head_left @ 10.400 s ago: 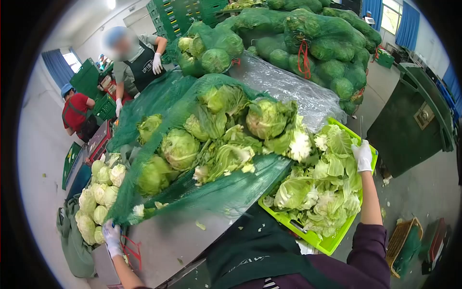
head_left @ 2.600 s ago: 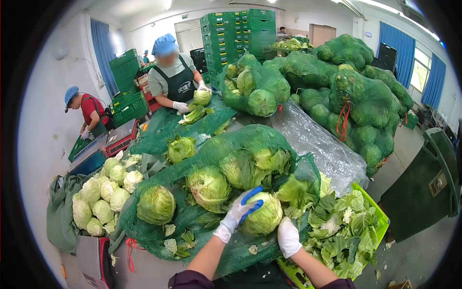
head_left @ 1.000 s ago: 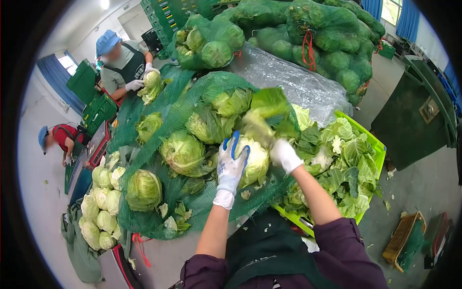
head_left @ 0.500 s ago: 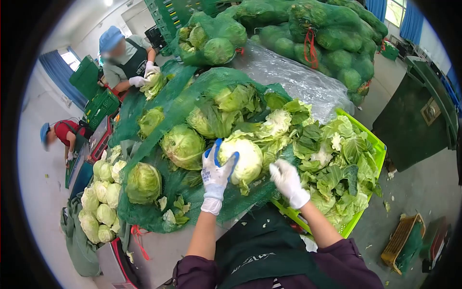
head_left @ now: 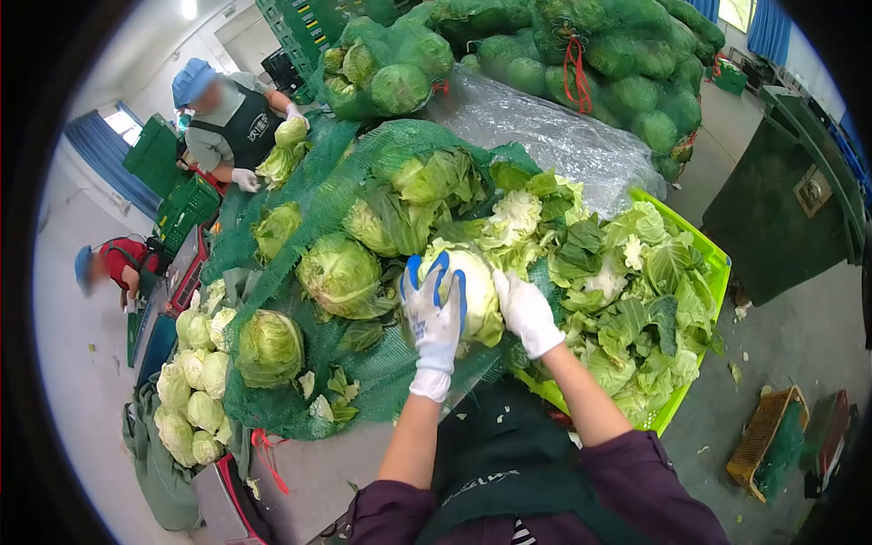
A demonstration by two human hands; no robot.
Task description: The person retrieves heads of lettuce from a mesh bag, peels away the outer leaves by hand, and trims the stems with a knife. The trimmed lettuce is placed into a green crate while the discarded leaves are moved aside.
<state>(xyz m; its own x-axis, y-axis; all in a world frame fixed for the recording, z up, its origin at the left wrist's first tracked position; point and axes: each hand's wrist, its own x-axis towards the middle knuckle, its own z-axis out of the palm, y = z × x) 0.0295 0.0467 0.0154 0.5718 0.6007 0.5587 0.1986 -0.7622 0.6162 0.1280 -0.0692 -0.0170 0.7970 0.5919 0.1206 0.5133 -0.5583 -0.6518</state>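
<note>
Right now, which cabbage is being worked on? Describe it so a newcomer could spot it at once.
Start at the green mesh sack spread over the table, then go to its right edge beside the lime-green crate of loose leaves. The cabbage there is clasped between the left hand and right hand; unlike its leafy green neighbours, it is pale and stripped.

A steel table [head_left: 313, 468] carries green net sacks [head_left: 363, 363] of cabbages and clear plastic sheeting [head_left: 554, 136].

Pale green cabbage [head_left: 472, 289], lime crate [head_left: 704, 263]
</note>
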